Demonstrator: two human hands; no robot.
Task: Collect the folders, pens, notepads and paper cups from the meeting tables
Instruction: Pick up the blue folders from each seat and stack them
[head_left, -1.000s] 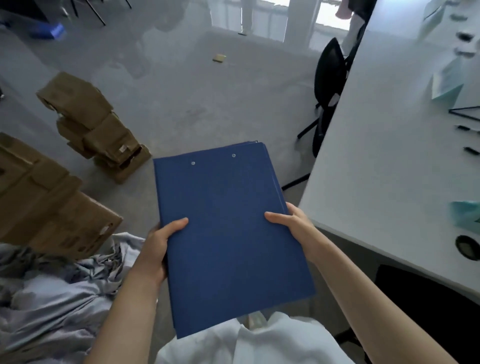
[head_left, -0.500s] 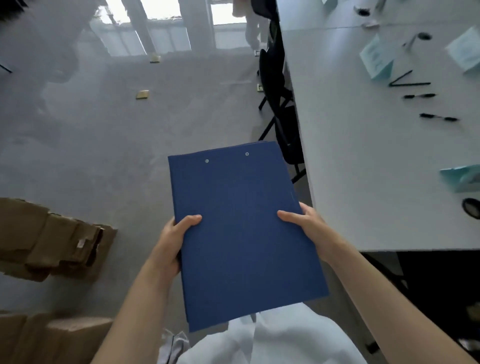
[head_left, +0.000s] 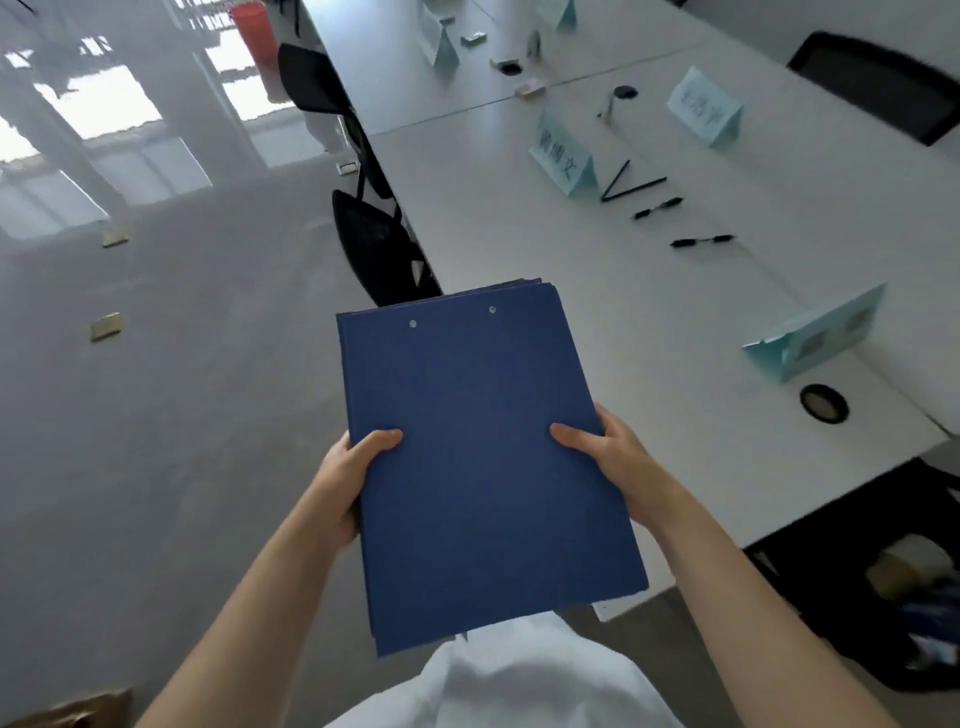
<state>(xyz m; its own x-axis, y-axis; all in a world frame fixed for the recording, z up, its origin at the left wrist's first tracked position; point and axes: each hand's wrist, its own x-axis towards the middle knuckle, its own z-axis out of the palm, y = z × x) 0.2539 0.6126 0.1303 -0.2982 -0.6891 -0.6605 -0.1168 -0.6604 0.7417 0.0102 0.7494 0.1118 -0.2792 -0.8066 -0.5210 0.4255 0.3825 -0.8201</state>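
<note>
A stack of blue folders (head_left: 483, 457) is held flat in front of my chest, its far end over the near edge of the white meeting table (head_left: 597, 312). My left hand (head_left: 353, 483) grips the stack's left edge, thumb on top. My right hand (head_left: 608, 457) grips its right edge the same way. On the table to the right lie several black pens: two crossed in a V (head_left: 626, 184), one below them (head_left: 657, 208) and another nearer me (head_left: 701, 241).
Pale blue folded name cards stand on the table at the near right (head_left: 815, 335), the middle (head_left: 563, 156) and further back (head_left: 704, 106). Black chairs (head_left: 374, 244) line the table's left side. A round cable hole (head_left: 823, 402) sits near the edge. Grey floor lies left.
My view has swung right and toward the table: the cardboard boxes have left the frame and the pens and name cards are closer. Both hands keep the same hold on the folders.
</note>
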